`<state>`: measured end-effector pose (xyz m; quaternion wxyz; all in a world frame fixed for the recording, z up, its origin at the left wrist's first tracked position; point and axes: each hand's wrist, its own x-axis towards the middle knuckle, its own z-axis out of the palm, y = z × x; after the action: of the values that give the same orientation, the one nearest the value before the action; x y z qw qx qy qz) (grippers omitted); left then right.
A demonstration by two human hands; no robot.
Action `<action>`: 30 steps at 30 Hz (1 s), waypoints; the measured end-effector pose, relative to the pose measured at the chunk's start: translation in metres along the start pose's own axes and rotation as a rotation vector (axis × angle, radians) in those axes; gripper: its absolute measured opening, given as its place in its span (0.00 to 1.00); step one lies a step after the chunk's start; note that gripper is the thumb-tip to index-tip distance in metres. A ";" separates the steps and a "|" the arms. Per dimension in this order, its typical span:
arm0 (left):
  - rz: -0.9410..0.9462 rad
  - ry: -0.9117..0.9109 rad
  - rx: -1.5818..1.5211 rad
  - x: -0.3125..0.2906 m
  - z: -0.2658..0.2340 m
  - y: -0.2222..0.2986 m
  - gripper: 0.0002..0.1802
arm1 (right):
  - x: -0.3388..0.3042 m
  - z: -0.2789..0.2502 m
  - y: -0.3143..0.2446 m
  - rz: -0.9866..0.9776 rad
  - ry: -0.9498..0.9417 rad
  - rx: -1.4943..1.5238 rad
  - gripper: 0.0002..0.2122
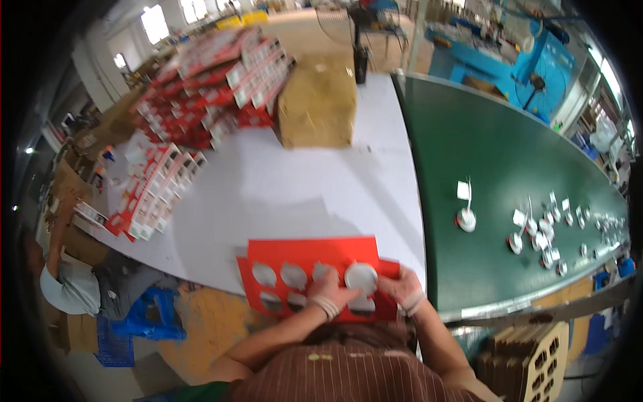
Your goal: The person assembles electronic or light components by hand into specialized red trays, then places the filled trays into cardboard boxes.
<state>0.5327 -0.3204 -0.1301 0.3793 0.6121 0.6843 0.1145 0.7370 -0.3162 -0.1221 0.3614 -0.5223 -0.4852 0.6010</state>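
Observation:
A red cardboard insert (271,311) with two rows of round holes lies at the table's near edge, in front of my body. One hole in its far row holds a white round piece (362,277), wider and brighter than what shows through the other holes. My left hand (327,289) grips the insert left of this piece, with the thumb stretched towards it and the fingertips partly hidden at a hole. At the insert's right edge, my right hand (403,288) is closed on the cardboard beside the white piece. Pale bands circle both wrists.
Red and white printed cartons (207,87) are piled at the far left, with several more (157,194) nearer. A brown cardboard box (317,100) stands behind. On the right, a green conveyor belt (455,147) carries small white lamps (467,220) with tags. A person (67,281) sits at left.

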 end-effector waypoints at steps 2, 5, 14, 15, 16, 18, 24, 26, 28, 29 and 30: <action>0.054 0.066 0.001 -0.001 -0.006 0.002 0.34 | -0.004 0.008 -0.010 -0.019 0.016 0.098 0.13; 0.033 0.019 -0.026 0.001 -0.006 0.008 0.32 | -0.006 0.004 -0.004 0.008 0.043 0.138 0.13; 0.035 0.113 -0.078 0.001 0.013 -0.001 0.28 | -0.006 0.010 0.005 0.031 0.178 0.042 0.12; 0.027 0.117 -0.077 0.002 0.013 -0.001 0.27 | -0.004 0.009 0.007 0.046 0.171 0.042 0.13; 0.019 0.121 -0.077 0.003 0.012 0.000 0.26 | -0.003 0.009 0.007 0.061 0.163 0.043 0.14; 0.007 0.137 -0.057 0.009 0.009 0.000 0.25 | -0.002 0.010 0.004 0.041 0.150 0.097 0.16; 0.013 0.131 -0.024 0.058 0.002 -0.003 0.22 | 0.032 0.005 0.030 0.025 0.211 0.045 0.18; -0.138 -0.019 -0.128 0.088 0.001 -0.015 0.19 | 0.048 -0.003 0.030 -0.024 0.172 0.070 0.18; -0.190 -0.116 -0.243 0.099 -0.009 0.002 0.15 | 0.061 -0.029 0.032 0.000 0.270 0.089 0.17; -0.229 -0.138 -0.340 0.104 -0.013 0.005 0.14 | 0.065 -0.046 0.035 0.001 0.341 0.152 0.17; -0.271 -0.159 -0.436 0.112 -0.017 0.004 0.15 | 0.071 -0.059 0.032 0.003 0.408 0.219 0.17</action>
<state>0.5286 -0.2108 -0.1578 0.5667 0.4256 0.6873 0.1591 0.7838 -0.2455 -0.1713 0.5053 -0.5915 -0.3332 0.5327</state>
